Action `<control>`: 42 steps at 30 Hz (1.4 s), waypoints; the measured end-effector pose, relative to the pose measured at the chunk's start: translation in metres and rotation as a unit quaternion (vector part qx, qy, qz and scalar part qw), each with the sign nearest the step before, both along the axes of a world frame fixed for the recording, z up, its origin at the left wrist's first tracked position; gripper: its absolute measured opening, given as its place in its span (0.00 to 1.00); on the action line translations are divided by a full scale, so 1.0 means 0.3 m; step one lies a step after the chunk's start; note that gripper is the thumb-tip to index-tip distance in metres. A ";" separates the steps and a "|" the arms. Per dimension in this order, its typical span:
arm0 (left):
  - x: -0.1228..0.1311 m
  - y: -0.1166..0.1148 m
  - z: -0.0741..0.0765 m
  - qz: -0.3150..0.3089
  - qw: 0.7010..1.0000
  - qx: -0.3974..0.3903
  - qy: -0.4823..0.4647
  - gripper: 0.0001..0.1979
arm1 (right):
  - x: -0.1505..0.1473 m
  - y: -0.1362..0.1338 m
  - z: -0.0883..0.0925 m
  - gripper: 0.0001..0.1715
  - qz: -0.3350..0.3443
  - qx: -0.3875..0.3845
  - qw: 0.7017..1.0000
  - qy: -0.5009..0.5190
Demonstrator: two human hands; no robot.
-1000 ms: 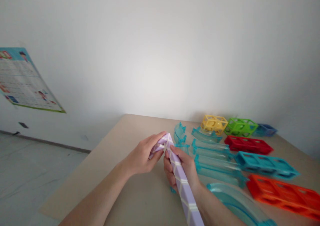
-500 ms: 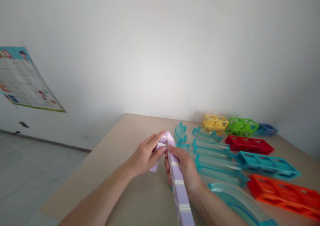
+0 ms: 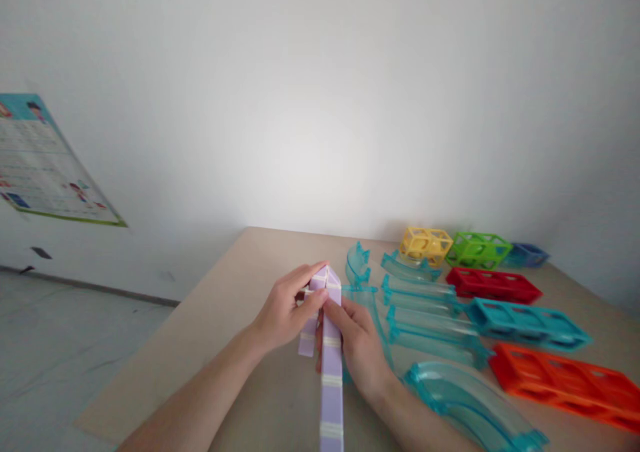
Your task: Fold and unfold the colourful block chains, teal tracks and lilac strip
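A lilac snake puzzle [image 3: 332, 365] with pale bands between its segments is held above the table. Its long straight part runs toward me, and a short folded part hangs at its left. My left hand [image 3: 285, 309] pinches the bent top end between thumb and fingers. Just below that bend, my right hand [image 3: 363, 345] grips the long part, thumb on top and fingers wrapped underneath. Both thumb tips nearly meet at the fold. Some of the folded segments are hidden behind my left fingers.
Several clear teal track pieces [image 3: 425, 295] lie on the table [image 3: 220, 285] right of my hands. Beyond them are red [image 3: 493, 285], teal [image 3: 530, 324] and orange [image 3: 565, 382] frame blocks. Yellow [image 3: 426, 245], green [image 3: 479, 250] and blue [image 3: 527, 255] ones stand near the wall.
The long part of the snake puzzle has swung left and now points more straight toward me. My right hand has moved slightly left with it. The view has shifted slightly.
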State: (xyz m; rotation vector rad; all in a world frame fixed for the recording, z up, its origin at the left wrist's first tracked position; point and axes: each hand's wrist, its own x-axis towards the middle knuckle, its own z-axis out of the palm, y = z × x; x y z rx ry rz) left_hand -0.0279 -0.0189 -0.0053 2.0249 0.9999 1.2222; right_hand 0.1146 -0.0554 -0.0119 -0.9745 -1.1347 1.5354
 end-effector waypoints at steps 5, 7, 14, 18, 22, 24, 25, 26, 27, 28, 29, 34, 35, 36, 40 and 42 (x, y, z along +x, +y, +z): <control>-0.022 0.001 0.019 -0.040 0.996 0.072 0.037 0.23 | -0.004 -0.005 0.003 0.23 0.018 -0.032 0.997 0.068; -0.028 0.003 0.028 -0.063 0.994 0.086 0.036 0.22 | -0.004 -0.007 0.003 0.22 0.030 -0.048 0.994 0.095; -0.028 0.005 0.022 -0.065 0.992 0.104 0.018 0.22 | -0.009 -0.024 0.014 0.21 0.066 -0.082 0.985 0.139; -0.024 0.005 0.010 -0.031 0.994 0.102 0.017 0.21 | -0.002 -0.018 0.006 0.22 0.033 -0.015 0.998 0.044; -0.025 0.009 0.009 -0.028 0.997 0.074 0.011 0.19 | 0.002 -0.012 0.004 0.22 0.023 0.000 1.000 0.012; -0.026 0.009 0.014 -0.019 0.998 0.058 0.001 0.16 | 0.002 -0.012 0.006 0.21 0.061 -0.037 0.995 0.070; -0.026 0.008 0.017 -0.015 0.999 0.051 -0.008 0.15 | 0.001 -0.013 0.008 0.21 0.093 -0.064 0.987 0.116; -0.027 0.008 0.020 -0.013 0.999 0.043 -0.021 0.14 | 0.001 -0.015 0.009 0.23 0.128 -0.091 0.974 0.166; -0.028 0.008 0.022 -0.016 0.999 0.032 -0.036 0.13 | 0.001 -0.016 0.010 0.25 0.160 -0.116 0.957 0.211; -0.028 0.009 0.023 -0.021 0.998 0.018 -0.058 0.13 | 0.001 -0.017 0.011 0.27 0.183 -0.135 0.942 0.247; -0.029 0.010 0.022 -0.029 0.996 0.001 -0.086 0.12 | 0.002 -0.017 0.012 0.28 0.198 -0.148 0.930 0.273; -0.030 0.021 0.012 -0.062 0.970 -0.081 -0.222 0.10 | 0.009 -0.011 0.019 0.23 0.165 -0.161 0.927 0.297; -0.029 0.023 0.009 -0.061 0.967 -0.085 -0.233 0.09 | 0.012 -0.009 0.022 0.23 0.153 -0.161 0.932 0.286; -0.028 0.024 0.007 -0.059 0.966 -0.086 -0.238 0.09 | 0.014 -0.006 0.025 0.22 0.142 -0.160 0.938 0.273; -0.024 0.028 -0.004 -0.055 0.965 -0.083 -0.244 0.08 | 0.024 0.000 0.037 0.23 0.107 -0.151 0.961 0.207; -0.024 0.032 -0.011 -0.055 0.965 -0.082 -0.243 0.08 | 0.028 0.001 0.042 0.25 0.099 -0.144 0.969 0.177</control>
